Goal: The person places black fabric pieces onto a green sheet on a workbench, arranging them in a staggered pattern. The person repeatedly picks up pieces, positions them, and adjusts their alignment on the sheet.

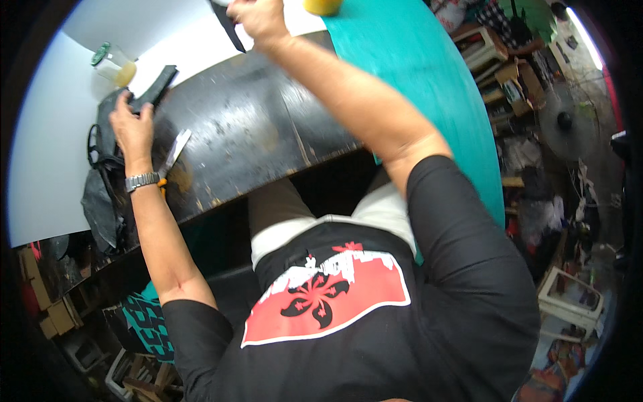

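Note:
My left hand [134, 130] is over black leather-like pieces [110, 137] at the left of the dark table, thumb and index finger apart. Whether its fingertips touch the material is unclear. Beside that wrist lie scissors [177, 149] with metal blades and orange handles, partly hidden by the wrist. My right hand [261, 23] reaches to the far edge of the view, its fingers bent together next to a narrow black strip [229, 27]. Something small and pale shows at those fingertips, cut off by the frame edge; I cannot make out what it is.
A clear jar [114, 65] with a green lid and yellowish contents stands at the far left. A yellow container [323, 7] is at the far edge. Teal sheeting [415, 74] covers the right side. Beyond it stand a fan [564, 120] and cluttered shelves.

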A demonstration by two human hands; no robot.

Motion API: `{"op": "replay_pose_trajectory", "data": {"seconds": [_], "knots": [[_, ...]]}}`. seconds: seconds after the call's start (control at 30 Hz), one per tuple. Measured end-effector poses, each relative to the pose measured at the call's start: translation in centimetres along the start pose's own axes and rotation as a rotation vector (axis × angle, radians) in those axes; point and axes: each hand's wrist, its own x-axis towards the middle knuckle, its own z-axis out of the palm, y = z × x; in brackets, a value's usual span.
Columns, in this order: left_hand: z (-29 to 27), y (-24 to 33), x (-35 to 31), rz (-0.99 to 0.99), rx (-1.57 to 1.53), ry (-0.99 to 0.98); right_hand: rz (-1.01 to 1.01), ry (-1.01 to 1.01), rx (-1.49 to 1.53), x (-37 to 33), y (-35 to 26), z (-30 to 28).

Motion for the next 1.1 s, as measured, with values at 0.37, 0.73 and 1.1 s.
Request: {"op": "replay_pose_trajectory", "data": {"seconds": [0.37, 0.73, 1.1], "knots": [[-1.4, 26.9, -12.6, 0.002, -1.722, -0.823, 0.236, 0.220, 0.191, -17.5, -16.4, -14.2], [0.0, 31.9, -14.9, 0.482, -1.180, -1.070, 0.443, 0.245, 0.167, -24.5, -19.7, -24.3], [1.0, 31.4, -15.6, 0.265, -0.974, -1.101, 0.256, 0.345, -0.350, -25.9, -16.2, -26.3]]}}
